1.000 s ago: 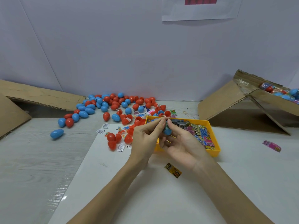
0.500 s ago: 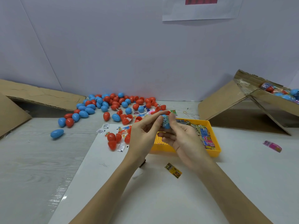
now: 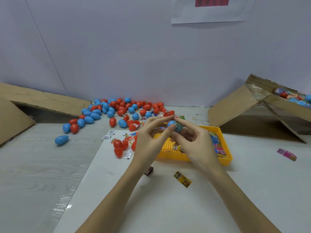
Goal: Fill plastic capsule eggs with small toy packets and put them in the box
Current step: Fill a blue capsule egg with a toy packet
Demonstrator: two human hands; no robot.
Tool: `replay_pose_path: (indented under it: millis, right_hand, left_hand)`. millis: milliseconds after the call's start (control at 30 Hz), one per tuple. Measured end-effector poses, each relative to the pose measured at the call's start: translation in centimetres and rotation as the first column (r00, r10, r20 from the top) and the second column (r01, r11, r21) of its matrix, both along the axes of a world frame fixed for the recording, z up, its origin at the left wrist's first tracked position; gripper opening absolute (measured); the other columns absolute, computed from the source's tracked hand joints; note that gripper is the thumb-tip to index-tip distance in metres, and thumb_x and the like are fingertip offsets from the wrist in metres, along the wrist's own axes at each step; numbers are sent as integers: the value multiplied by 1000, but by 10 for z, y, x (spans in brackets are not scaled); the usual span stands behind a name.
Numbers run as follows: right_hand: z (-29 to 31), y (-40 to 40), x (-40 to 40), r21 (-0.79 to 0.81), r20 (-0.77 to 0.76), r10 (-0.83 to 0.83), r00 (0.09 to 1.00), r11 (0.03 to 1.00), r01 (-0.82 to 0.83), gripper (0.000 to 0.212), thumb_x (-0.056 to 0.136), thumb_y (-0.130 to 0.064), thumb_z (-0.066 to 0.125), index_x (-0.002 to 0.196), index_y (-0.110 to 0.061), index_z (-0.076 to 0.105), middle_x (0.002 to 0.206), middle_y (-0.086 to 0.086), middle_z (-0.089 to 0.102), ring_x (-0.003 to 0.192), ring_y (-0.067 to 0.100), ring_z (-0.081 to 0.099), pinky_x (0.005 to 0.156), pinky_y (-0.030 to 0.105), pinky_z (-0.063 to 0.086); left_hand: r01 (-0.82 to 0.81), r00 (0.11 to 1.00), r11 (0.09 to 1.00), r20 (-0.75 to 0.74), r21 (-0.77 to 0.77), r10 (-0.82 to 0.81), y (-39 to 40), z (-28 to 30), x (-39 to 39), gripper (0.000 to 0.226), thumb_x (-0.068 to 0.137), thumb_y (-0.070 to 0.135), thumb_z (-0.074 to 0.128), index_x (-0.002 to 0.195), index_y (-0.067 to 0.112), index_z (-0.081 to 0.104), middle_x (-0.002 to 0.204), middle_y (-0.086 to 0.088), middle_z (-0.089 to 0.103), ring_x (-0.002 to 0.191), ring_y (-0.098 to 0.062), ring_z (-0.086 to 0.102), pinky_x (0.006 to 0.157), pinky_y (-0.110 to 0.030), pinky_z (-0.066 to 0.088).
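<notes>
White tabletop and a pale wall frame the work. Above the yellow tray (image 3: 170, 156), the blue capsule egg (image 3: 171, 123) sits pinched between both hands, a toy packet (image 3: 178, 127) bulging from it. The left hand (image 3: 148, 142) pinches its tip; the right hand (image 3: 196, 143) cups it. Tuck the packet fully inside before pressing the halves shut, I'd say. The cardboard box (image 3: 269, 105) waits at right.

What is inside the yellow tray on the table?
Colourful toy packets lie at the right side of the yellow tray. The hands cover its middle, so anything there is hidden.
</notes>
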State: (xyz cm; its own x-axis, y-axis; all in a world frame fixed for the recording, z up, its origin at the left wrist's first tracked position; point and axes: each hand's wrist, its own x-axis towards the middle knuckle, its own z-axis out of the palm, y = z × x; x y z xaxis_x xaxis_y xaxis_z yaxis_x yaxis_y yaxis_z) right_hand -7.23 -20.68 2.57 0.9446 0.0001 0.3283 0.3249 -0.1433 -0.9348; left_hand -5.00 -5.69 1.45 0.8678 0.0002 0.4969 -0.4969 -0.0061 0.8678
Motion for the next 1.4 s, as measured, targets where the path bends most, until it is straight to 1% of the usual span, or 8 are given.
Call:
replay_pose_path:
  millis: [100,200,367,467,600,833,1200,1400]
  right_hand:
    - [-2,1,2,9,-5,52,999,999,-52,46,100,-13,68,138,-37,60,100,-5,77,95,8,74,73,21,60]
    - [-3,4,3,159,-76,54,996,986,-42,35,103,-25,61,138,-24,63,98,-3,79,94,14,76,74,23,61]
    - [-5,4,4,255,-123,33,992,967,0,44,92,-35,70,130,-13,70,103,1,80,97,16,77,78,24,61]
    - [-4,3,4,263,-102,18,995,965,10,29,94,-22,71,123,-27,72,104,-5,80,95,14,77,76,21,60]
    - [-1,2,1,196,-3,-15,1000,980,16,38,93,-16,74,121,-42,70,106,-11,78,95,8,76,74,17,59]
    - [-3,2,3,176,-9,29,1000,984,-27,35,99,-17,68,129,-34,70,107,-3,78,97,9,76,75,18,59]
    - [-5,2,4,288,-71,11,997,958,10,27,93,-30,70,119,-25,74,104,0,80,97,14,77,80,23,61]
    - [-4,-2,5,191,-18,-45,999,981,47,29,94,-15,73,121,-24,75,107,-7,78,98,6,75,81,19,60]
  left_hand:
    - [-27,999,1000,16,-2,27,2,-4,3,29,93,21,72,121,17,75,113,3,70,111,-22,67,93,-36,59]
    - [-37,998,999,46,30,36,6,-5,6,29,95,20,71,124,19,74,111,8,68,113,-21,64,93,-34,57]
    - [-11,999,999,43,32,10,5,-4,6,30,93,22,70,122,18,74,113,8,67,118,-20,61,98,-34,54]
    - [23,999,1000,40,6,-23,5,-4,6,31,93,18,69,123,13,74,119,2,67,123,-23,61,100,-34,53]
    - [43,999,999,4,-15,-42,3,-4,5,32,95,18,70,127,16,71,126,2,67,121,-18,64,98,-31,56]
    - [-56,998,998,-21,-15,56,5,-8,7,35,88,25,76,123,18,75,108,6,71,111,-22,66,93,-38,58]
    - [87,982,977,-147,-193,-116,5,-6,6,35,83,24,77,118,17,77,108,-2,71,113,-19,67,94,-29,55]
    - [76,994,994,-77,-76,-82,3,-4,4,29,94,15,71,123,18,73,118,4,74,114,-13,69,91,-21,55]
